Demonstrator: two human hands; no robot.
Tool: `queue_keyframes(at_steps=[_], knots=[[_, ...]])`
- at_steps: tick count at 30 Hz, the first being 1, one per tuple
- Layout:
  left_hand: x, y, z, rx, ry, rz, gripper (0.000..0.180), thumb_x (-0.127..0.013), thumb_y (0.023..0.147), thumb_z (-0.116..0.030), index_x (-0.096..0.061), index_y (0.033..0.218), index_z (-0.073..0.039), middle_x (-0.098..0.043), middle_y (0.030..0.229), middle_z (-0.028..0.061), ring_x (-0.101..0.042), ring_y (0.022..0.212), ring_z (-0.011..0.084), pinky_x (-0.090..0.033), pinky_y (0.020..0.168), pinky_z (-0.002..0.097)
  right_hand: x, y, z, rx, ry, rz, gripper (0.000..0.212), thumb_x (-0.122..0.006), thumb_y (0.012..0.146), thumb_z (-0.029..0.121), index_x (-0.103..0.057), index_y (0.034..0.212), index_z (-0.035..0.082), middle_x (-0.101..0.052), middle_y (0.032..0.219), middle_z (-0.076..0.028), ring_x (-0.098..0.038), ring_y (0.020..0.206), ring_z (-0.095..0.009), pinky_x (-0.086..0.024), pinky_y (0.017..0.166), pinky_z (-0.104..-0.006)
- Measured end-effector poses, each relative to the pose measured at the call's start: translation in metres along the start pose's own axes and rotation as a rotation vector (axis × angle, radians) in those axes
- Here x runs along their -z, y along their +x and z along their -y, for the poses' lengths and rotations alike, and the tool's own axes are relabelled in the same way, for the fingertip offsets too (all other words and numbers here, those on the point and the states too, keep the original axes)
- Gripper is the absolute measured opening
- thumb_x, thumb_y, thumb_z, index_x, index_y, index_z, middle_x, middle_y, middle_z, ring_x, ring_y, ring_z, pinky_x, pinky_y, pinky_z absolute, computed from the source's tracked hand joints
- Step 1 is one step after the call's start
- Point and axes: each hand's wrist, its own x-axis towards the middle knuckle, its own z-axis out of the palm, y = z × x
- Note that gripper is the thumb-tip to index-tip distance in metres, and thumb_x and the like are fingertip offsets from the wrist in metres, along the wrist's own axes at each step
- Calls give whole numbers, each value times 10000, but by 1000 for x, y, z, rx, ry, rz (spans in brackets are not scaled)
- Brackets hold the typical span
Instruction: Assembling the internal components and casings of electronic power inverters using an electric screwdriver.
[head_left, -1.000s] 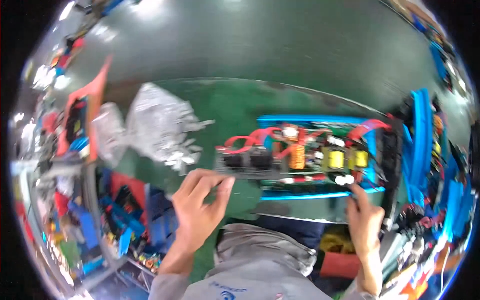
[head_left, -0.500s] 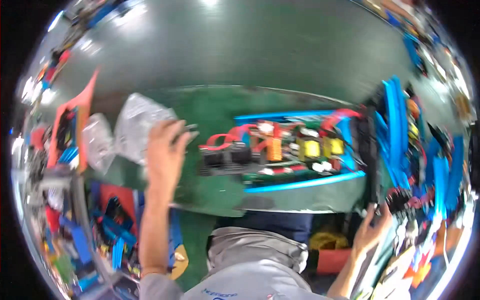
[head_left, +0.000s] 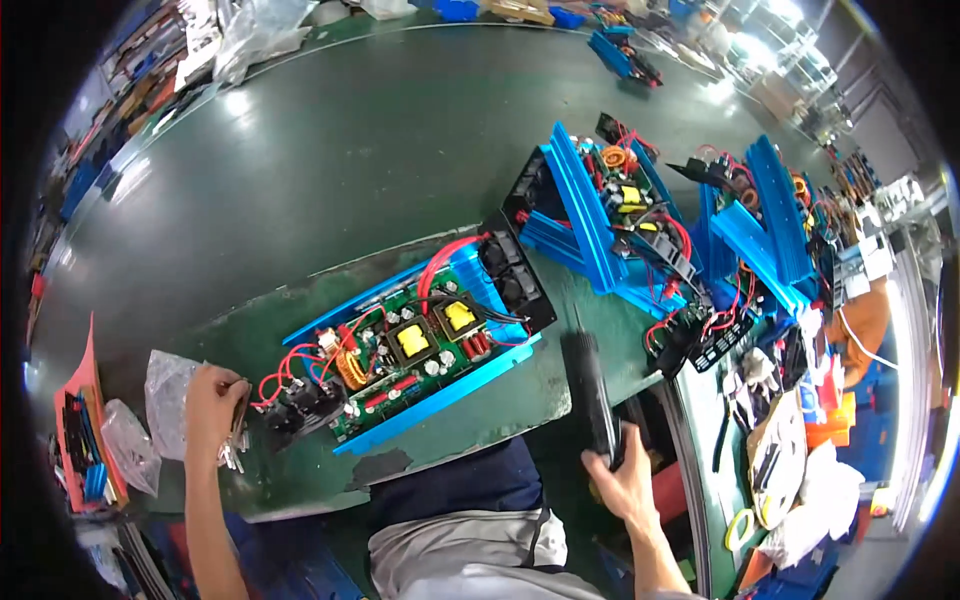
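My right hand (head_left: 628, 480) is wrapped round the lower end of a black electric screwdriver (head_left: 592, 395), its thin bit pointing away from me over the table's near edge. My left hand (head_left: 212, 412) is closed at the clear plastic bag (head_left: 168, 395), fingertips drawn together; what they pinch is hidden. Small shiny metal pieces (head_left: 232, 452) lie just beside that hand. Between both hands sits a blue metal housing (head_left: 435, 420) with an exposed green circuit board (head_left: 385, 400), yellow-wrapped transformers and red wires. Its black fan panel (head_left: 515, 285) stands at the right end, and a black end piece (head_left: 300, 408) lies by the left end.
More blue housings with boards (head_left: 590, 215) are piled to the right, wires trailing. A second plastic bag (head_left: 132, 450) and a pink-red bin (head_left: 85, 420) stand at the left. A cluttered side bench (head_left: 715, 500) is at my right. A green table (head_left: 350, 180) stretches away.
The whole view has swung, so the housing now lies slanted and lower left. My left hand's fingers are more curled in beside the bag. The screwdriver in my right hand now shows clearly.
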Motion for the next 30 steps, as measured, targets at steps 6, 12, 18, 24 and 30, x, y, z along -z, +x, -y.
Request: queue_keyframes(at_steps=[6,12,18,24,30], knots=[[7,18,-54,-66,-136,-32,148,-618,989,-139,-578,988,4,-651,805,124,-661,713,236,-519,674,364,-21,-23,-12,-206,411,288,470,-715,919,225,-523,1293,13,-620,851,-19,-581,745,-88,-484,707,-248],[-22,131,-224,-466,-465,104,251,-598,1022,-167,-649,1170,30,-732,968,113,-718,863,181,-565,771,309,-42,-21,-24,-294,680,322,281,-697,813,75,-593,1071,33,-651,828,-45,-619,735,-138,-485,696,-283],[-19,58,-294,-507,-666,385,157,-606,1013,-94,-627,1062,54,-721,954,139,-727,882,201,-586,790,308,-41,-68,-38,-312,623,398,349,-763,769,29,-586,1068,49,-641,854,-8,-600,761,-88,-491,696,-247],[-23,-4,-245,-409,-457,368,122,-749,900,-30,-646,945,19,-705,878,50,-668,797,92,-519,729,238,-48,-70,-1,-95,329,656,519,-689,943,354,-548,1292,-3,-637,822,-104,-594,739,-162,-498,694,-346],[-39,-31,-237,-312,-194,300,140,-743,901,-45,-724,1017,31,-736,910,48,-670,826,95,-518,769,241,-68,-67,-7,59,540,592,332,-463,1066,235,-521,1272,-19,-609,730,-195,-630,633,-353,-488,623,-429]])
